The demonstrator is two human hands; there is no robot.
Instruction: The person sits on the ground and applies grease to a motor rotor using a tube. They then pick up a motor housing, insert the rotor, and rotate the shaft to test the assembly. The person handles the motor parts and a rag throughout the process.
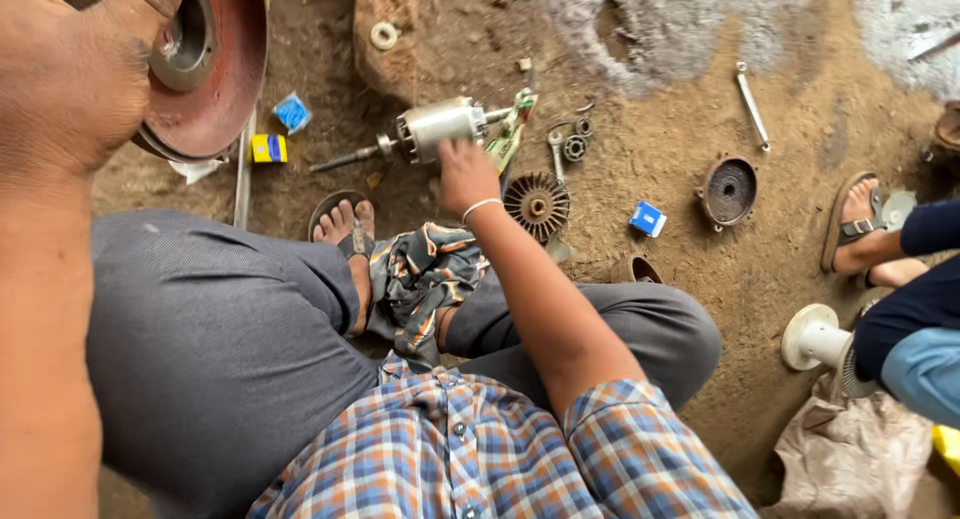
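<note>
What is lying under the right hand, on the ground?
Under the right hand lies a motor rotor on the dirt ground, its shaft pointing left. The hand covers the rotor's near side, so the grip is not visible.

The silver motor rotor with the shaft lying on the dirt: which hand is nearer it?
Right. The right hand rests just below the silver motor rotor, touching or nearly touching it. The left hand is far off at the frame's upper left, by the red metal disc.
</note>
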